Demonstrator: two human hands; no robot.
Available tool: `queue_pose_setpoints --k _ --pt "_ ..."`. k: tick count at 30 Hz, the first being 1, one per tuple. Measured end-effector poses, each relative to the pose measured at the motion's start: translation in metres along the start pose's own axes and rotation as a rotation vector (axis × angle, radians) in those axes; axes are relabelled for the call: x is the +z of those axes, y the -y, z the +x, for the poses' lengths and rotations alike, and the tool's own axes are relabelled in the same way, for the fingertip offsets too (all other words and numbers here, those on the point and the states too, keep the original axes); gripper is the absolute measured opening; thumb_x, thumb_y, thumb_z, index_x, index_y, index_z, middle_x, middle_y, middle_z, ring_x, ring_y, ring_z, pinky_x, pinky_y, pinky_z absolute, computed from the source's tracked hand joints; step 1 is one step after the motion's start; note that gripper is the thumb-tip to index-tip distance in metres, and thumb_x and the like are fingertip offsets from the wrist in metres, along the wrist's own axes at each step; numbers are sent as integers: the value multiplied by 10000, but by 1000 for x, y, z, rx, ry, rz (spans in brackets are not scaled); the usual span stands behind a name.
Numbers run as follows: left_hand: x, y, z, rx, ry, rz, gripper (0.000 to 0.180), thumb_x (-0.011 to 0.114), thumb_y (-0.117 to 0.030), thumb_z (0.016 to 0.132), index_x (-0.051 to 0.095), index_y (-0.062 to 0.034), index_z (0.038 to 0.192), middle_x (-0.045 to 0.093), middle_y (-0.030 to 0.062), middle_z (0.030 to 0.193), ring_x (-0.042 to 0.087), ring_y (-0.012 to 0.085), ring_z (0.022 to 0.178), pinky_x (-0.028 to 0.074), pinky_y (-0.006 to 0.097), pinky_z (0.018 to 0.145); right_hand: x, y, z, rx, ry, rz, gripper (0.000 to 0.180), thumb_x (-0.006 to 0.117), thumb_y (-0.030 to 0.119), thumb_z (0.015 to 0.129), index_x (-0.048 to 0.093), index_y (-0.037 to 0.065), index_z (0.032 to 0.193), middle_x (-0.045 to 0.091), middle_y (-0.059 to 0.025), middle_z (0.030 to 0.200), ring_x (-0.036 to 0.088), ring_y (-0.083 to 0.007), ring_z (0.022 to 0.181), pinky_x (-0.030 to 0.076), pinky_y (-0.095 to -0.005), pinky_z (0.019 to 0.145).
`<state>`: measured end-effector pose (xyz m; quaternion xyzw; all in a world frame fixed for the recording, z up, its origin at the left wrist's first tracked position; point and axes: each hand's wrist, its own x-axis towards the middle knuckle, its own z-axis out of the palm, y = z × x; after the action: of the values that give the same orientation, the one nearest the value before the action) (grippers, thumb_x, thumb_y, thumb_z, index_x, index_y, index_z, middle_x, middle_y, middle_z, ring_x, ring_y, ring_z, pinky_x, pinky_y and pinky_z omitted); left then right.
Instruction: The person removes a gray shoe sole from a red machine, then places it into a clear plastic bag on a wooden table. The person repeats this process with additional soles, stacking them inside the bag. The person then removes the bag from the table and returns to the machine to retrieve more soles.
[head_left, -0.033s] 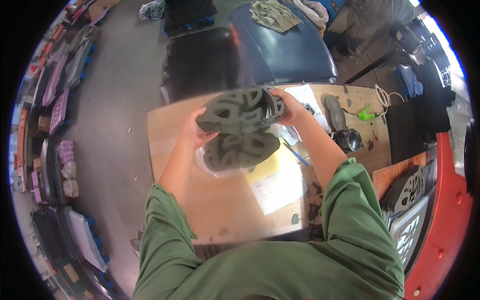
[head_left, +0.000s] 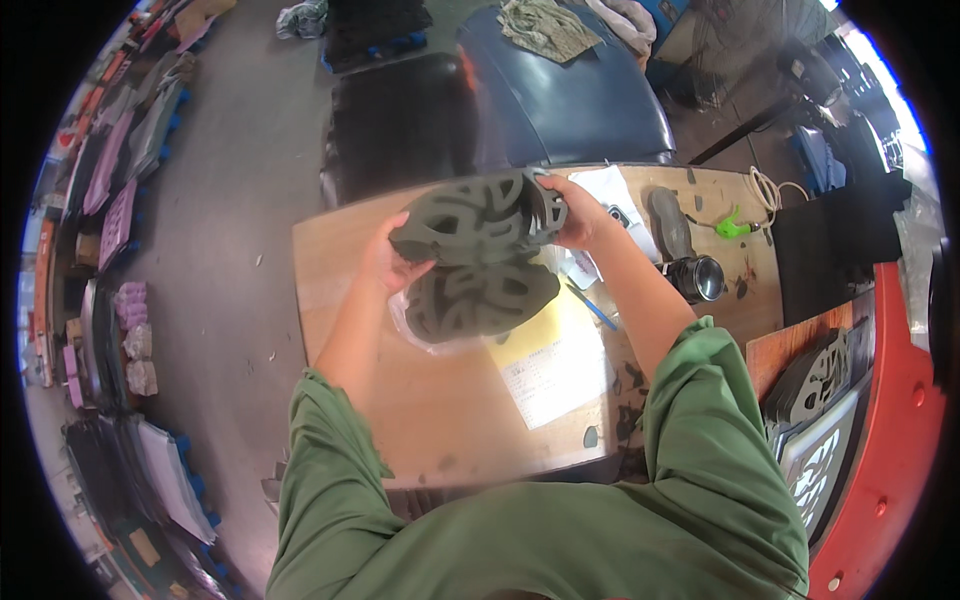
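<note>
Over the pale wooden table (head_left: 335, 270) | dark grey openwork slab (head_left: 455, 215), just beside a similar second slab (head_left: 512, 292); contact, can't tell | left hand (head_left: 392, 262) part-curled, gripping its left end | right hand (head_left: 574, 212) part-curled, gripping its right end | blue pen (head_left: 594, 307) by yellow sheet (head_left: 545, 332)

A worktable (head_left: 420, 425), cut scraps (head_left: 591, 437), green air nozzle (head_left: 735, 229) and stacked sheets (head_left: 168, 475) show a workshop.

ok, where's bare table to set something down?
Bare: table between left forearm and written sheet, plus the strip from left forearm to the table's left edge. Crowded: right side, with sole, black canister, green nozzle, scraps; centre, with grey cutout held by left hand and right hand.
</note>
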<state>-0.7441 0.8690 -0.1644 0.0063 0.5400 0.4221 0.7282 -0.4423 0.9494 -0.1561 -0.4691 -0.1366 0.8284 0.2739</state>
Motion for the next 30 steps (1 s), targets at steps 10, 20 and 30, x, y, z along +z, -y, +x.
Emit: queue_pose_setpoints --k 10,20,30 --pt "-12 4 13 193 -83 67 515 686 -432 849 582 -89 1219 632 103 1131 553 272 1088 437 417 1004 8 -18 6 -135 -119 -201 459 620 355 917 559 63 1266 598 -76 1160 595 -250 1072 495 -431 933" --pt "-13 13 18 316 -192 168 507 675 -402 871 585 -69 1242 630 73 1170 550 205 1083 431 347 906 -1 -22 20 -248 -84 -205 440 649 297 908 590 -14 1214 627 -81 1137 571 -213 999 460 -356 879" --pt "16 24 -14 519 -296 307 679 684 -279 870 397 63 1381 518 219 1328 525 336 1205 451 425 999 0 -21 20 -292 -126 -251 446 723 299 856 637 -35 1138 641 -94 1094 582 -206 959 457 -361 853"
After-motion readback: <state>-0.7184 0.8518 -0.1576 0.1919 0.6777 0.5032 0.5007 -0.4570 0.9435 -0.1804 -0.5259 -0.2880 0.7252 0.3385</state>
